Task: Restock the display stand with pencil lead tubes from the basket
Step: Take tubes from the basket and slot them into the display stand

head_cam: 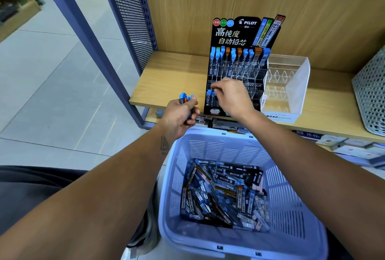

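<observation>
Here the left hand [181, 114] is gripping a small bunch of blue-capped lead tubes [186, 97] just left of the black display stand [235, 36] sitting on the wooden shelf [173, 76]. The right hand [231, 95] is reaching at the stand's lower slots with fingers curled in a pinch, but what it is pinching is hidden, so I cannot tell. Many loose tubes [223, 193] are lying in the pale blue basket [291, 228] below the shelf, and a clear plastic holder [291, 84] is standing right beside the stand.
</observation>
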A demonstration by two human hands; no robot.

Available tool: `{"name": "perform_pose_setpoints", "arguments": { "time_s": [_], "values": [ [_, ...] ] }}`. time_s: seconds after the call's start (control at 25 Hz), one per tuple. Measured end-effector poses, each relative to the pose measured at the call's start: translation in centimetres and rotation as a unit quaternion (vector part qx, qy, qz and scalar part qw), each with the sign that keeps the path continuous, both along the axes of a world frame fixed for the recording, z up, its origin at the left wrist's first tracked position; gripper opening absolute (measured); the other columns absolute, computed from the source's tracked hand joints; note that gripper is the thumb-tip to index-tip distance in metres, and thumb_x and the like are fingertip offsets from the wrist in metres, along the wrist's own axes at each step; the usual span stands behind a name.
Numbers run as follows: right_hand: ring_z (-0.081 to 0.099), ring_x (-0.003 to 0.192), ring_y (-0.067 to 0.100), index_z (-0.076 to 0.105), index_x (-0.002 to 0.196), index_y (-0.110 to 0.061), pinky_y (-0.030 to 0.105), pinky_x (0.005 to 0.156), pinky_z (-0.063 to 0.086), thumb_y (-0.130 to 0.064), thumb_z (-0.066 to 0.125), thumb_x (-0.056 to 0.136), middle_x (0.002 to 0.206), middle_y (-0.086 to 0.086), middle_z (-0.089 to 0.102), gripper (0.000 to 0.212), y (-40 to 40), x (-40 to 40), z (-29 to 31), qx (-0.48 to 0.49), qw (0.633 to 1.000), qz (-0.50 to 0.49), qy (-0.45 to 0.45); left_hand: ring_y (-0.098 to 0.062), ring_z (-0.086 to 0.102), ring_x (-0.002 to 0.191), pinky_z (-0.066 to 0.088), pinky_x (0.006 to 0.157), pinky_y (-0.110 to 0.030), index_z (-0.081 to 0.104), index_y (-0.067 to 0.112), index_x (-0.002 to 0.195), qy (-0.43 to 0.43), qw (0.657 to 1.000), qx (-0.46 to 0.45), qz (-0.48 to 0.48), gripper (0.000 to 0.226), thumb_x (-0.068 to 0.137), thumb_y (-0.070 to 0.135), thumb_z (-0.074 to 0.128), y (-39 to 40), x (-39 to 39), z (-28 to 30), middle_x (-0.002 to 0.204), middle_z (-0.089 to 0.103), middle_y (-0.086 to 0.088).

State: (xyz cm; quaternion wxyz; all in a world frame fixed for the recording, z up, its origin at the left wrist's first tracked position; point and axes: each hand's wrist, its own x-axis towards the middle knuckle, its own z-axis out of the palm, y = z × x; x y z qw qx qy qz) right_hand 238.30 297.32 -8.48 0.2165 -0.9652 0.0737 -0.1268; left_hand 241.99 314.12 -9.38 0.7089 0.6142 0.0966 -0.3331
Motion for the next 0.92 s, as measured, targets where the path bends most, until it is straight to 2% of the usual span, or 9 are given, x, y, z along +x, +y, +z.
{"name": "perform_pose_setpoints", "arguments": {
  "time_s": [0.08, 0.2, 0.36, 0.4, 0.48, 0.56, 0.6, 0.76, 0.92],
  "values": [
    [0.062, 0.104, 0.030, 0.064, 0.133, -0.013, 0.040, 0.083, 0.053, -0.001, 0.051, 0.096, 0.116, 0.005, 0.060, 0.041, 0.5, -0.2, 0.0, -0.031, 0.999, 0.002, 0.034, -0.013, 0.039, 0.047, 0.027, 0.038, -0.021, 0.055, 0.005, 0.093, -0.001, 1.000, -0.004, 0.004, 0.016, 0.105, 0.017, 0.056, 0.0, 0.0, 0.0, 0.060, 0.055, -0.007],
    [0.059, 0.111, 0.027, 0.063, 0.131, -0.013, 0.040, 0.084, 0.052, 0.006, 0.051, 0.090, 0.120, -0.001, 0.055, 0.047, 0.8, -0.3, -0.1, -0.017, 0.995, 0.005, 0.098, -0.012, 0.039, 0.046, 0.028, 0.038, -0.020, 0.055, 0.004, 0.096, -0.001, 1.000, -0.013, 0.006, 0.015, 0.104, 0.016, 0.056, 0.1, 0.0, 0.0, 0.061, 0.056, -0.007],
    [0.057, 0.099, 0.023, 0.056, 0.141, -0.015, 0.039, 0.085, 0.052, 0.001, 0.048, 0.094, 0.108, -0.002, 0.047, 0.050, 0.0, -0.9, 0.6, 0.017, 0.998, -0.018, 0.063, -0.014, 0.045, 0.053, 0.032, 0.043, -0.021, 0.060, 0.000, 0.104, 0.017, 0.999, -0.043, -0.012, 0.014, 0.105, 0.012, 0.053, 0.0, -0.3, 0.5, 0.073, 0.061, -0.012],
    [0.057, 0.095, 0.021, 0.061, 0.136, -0.016, 0.037, 0.083, 0.052, -0.003, 0.049, 0.096, 0.106, -0.001, 0.052, 0.044, -0.3, -1.1, 0.9, 0.048, 0.997, -0.028, 0.048, -0.015, 0.047, 0.055, 0.033, 0.045, -0.022, 0.061, 0.000, 0.106, 0.022, 0.998, -0.054, -0.026, 0.014, 0.104, 0.010, 0.051, -0.1, -0.6, 0.9, 0.075, 0.063, -0.012],
    [0.059, 0.082, 0.017, 0.073, 0.116, -0.019, 0.036, 0.074, 0.054, -0.013, 0.056, 0.097, 0.100, 0.002, 0.069, 0.026, -0.2, -1.5, 1.7, 0.194, 0.978, -0.042, 0.058, -0.015, 0.052, 0.057, 0.037, 0.047, -0.021, 0.064, 0.000, 0.105, 0.022, 0.995, -0.067, -0.066, 0.015, 0.103, 0.006, 0.050, -0.4, -1.4, 1.7, 0.077, 0.068, -0.013],
    [0.059, 0.071, 0.017, 0.075, 0.095, -0.018, 0.034, 0.065, 0.054, -0.016, 0.064, 0.097, 0.083, 0.006, 0.073, 0.011, 0.0, -2.1, 2.6, 0.364, 0.925, -0.042, 0.100, -0.016, 0.058, 0.060, 0.042, 0.045, -0.021, 0.065, 0.000, 0.105, 0.012, 0.992, -0.076, -0.104, 0.017, 0.104, 0.009, 0.051, -0.8, -2.2, 2.3, 0.081, 0.071, -0.014],
    [0.060, 0.069, 0.016, 0.074, 0.090, -0.016, 0.030, 0.065, 0.052, -0.012, 0.066, 0.095, 0.078, 0.007, 0.071, 0.010, 0.0, -2.4, 2.9, 0.414, 0.903, -0.043, 0.111, -0.016, 0.061, 0.061, 0.044, 0.045, -0.021, 0.066, 0.000, 0.108, 0.008, 0.990, -0.076, -0.118, 0.019, 0.105, 0.011, 0.052, -0.9, -2.5, 2.4, 0.086, 0.072, -0.015],
    [0.060, 0.061, 0.012, 0.073, 0.087, -0.006, 0.026, 0.060, 0.049, -0.005, 0.075, 0.086, 0.076, 0.012, 0.068, 0.002, -1.1, -3.7, 3.5, 0.491, 0.863, -0.056, 0.108, -0.018, 0.068, 0.064, 0.050, 0.047, -0.021, 0.064, -0.005, 0.118, 0.007, 0.989, -0.063, -0.137, 0.025, 0.104, 0.013, 0.053, -1.3, -3.2, 2.8, 0.093, 0.075, -0.020],
    [0.059, 0.057, 0.014, 0.071, 0.087, -0.001, 0.023, 0.054, 0.048, -0.007, 0.077, 0.086, 0.072, 0.011, 0.068, 0.008, -1.6, -4.1, 3.7, 0.526, 0.839, -0.074, 0.118, -0.015, 0.060, 0.058, 0.043, 0.043, -0.018, 0.065, 0.004, 0.104, -0.013, 0.988, -0.055, -0.147, 0.010, 0.101, 0.011, 0.059, -1.5, -3.1, 2.6, 0.082, 0.068, -0.015]
  ]
}}
